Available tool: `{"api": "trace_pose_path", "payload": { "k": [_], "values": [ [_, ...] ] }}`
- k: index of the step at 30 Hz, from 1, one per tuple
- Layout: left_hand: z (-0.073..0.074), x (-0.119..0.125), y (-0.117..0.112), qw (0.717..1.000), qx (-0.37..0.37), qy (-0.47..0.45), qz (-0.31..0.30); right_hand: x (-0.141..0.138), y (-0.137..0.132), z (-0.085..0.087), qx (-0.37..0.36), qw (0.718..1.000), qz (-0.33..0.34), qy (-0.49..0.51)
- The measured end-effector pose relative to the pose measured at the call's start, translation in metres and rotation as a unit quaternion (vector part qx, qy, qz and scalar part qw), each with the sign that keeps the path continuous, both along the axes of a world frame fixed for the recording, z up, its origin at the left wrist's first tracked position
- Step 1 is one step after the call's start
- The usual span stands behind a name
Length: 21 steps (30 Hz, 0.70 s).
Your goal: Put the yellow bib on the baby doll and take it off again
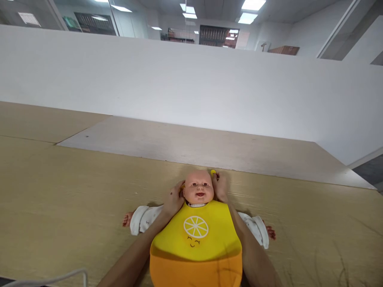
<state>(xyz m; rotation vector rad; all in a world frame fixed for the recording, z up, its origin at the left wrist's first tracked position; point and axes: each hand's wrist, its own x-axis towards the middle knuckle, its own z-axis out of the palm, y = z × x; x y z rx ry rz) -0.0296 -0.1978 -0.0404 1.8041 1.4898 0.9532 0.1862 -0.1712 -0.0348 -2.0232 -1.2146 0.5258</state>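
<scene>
A baby doll lies face up on the table, its arms in white sleeves spread to both sides. Over its chest lies a yellow silicone bib with a white citrus slice, a small smiling face and an orange pocket at the bottom. My left hand is closed beside the doll's head on the left, with a bit of yellow bib strap showing at the fingertips. On the other side of the head, my right hand pinches the other strap, whose rounded yellow end sticks out above the fingers. Behind the doll's neck the straps are hidden.
The wooden table has a paler board along its back edge. Behind it rises a white partition with glass above. A light-coloured cable curves in at the bottom left.
</scene>
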Motion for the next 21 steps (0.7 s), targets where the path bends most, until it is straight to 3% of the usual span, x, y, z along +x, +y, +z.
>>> {"api": "trace_pose_path", "payload": {
  "k": [4, 8, 12, 16, 19, 21],
  "values": [
    [-0.003, -0.001, 0.002, 0.999, -0.019, -0.033, 0.017, 0.004, 0.004, -0.006, 0.124, 0.985, -0.021, 0.118],
    [0.003, -0.002, 0.000, 0.995, -0.015, -0.074, 0.073, 0.011, 0.005, 0.010, 0.212, 0.961, -0.051, 0.169],
    [0.014, -0.004, -0.005, 0.984, -0.004, -0.125, 0.125, 0.022, -0.005, 0.056, 0.239, 0.938, 0.004, 0.250],
    [0.023, -0.005, -0.008, 0.970, 0.024, -0.202, 0.132, 0.027, -0.037, 0.112, 0.245, 0.923, 0.095, 0.280],
    [0.028, -0.005, -0.008, 0.948, 0.018, -0.289, 0.134, 0.020, -0.070, 0.146, 0.211, 0.923, 0.182, 0.266],
    [0.033, -0.007, -0.008, 0.931, 0.009, -0.340, 0.135, 0.011, -0.090, 0.163, 0.179, 0.924, 0.269, 0.206]
  ]
}}
